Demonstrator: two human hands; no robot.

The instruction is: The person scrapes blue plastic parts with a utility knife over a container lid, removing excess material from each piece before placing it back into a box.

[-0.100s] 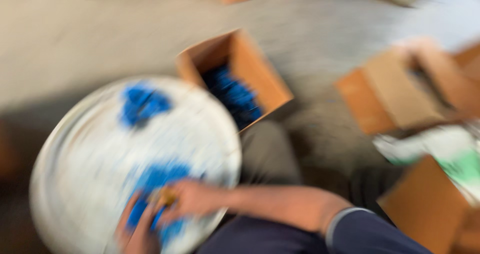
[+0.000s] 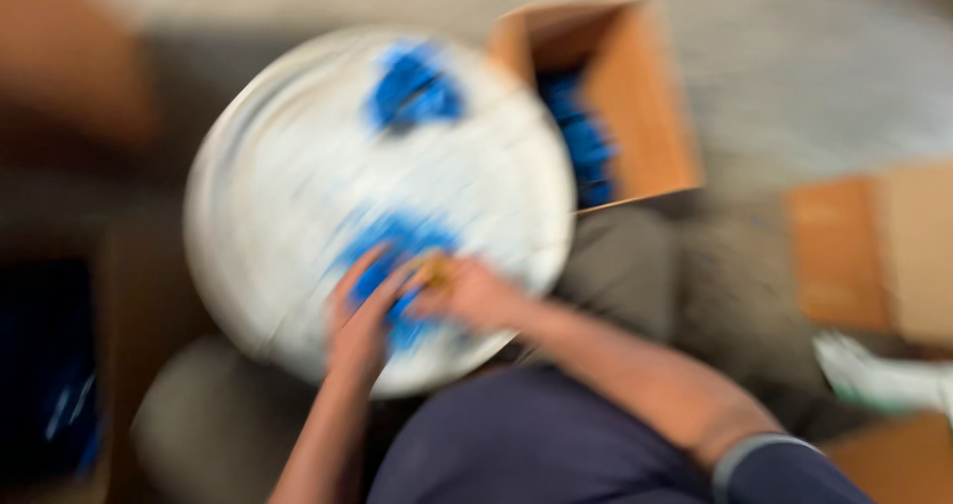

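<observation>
Heavily motion-blurred frame, so only coarse shapes. Far left: dark box-like shape with blue contents (image 2: pixel 55 405), brown walls, edges smeared. Next, round white tray (image 2: pixel 288 166), flat, shallow rim, smooth and faintly streaked surface; looks like plastic or enamelled metal, cannot tell which. One clump of small blue pieces (image 2: pixel 412 87) lies near its far edge; a second blue heap (image 2: pixel 397 251) lies near the front edge.

Left hand (image 2: pixel 359 320) comes up from below, fingers curled down into that front blue heap. Right hand (image 2: pixel 467 290) comes in from the right, forearm bare, dark sleeve cuffed at the wrist; fingertips meet the left hand over a small tan-yellow item (image 2: pixel 434 269). Grip state on both hands: cannot tell, blur hides the fingers.

Right of the tray: open brown corrugated cardboard box (image 2: pixel 645 107), just beside the rim, with more blue pieces inside. Far right: another flat brown cardboard carton (image 2: pixel 874 251), well apart, on grey floor (image 2: pixel 794 57).
</observation>
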